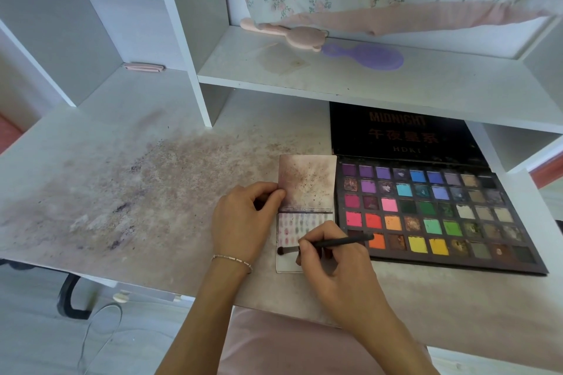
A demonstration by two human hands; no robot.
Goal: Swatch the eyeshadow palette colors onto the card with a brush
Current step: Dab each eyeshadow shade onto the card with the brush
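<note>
A large open eyeshadow palette (432, 213) with many coloured pans lies on the desk at the right, its black lid propped back. Just left of it lies a white card (304, 189), dusty with powder on its upper half and carrying rows of small colour swatches on its lower half. My right hand (332, 265) grips a thin black brush (332, 243), whose dark tip touches the card's lower left part. My left hand (243, 222) pinches the card's left edge with thumb and fingers and holds it down.
The white desk (137, 192) is smeared with powder stains to the left. A shelf above holds a pink handled tool (292, 35) and a purple hairbrush (365, 56). A floral curtain hangs behind. A pink clip (144, 67) lies in the left cubby.
</note>
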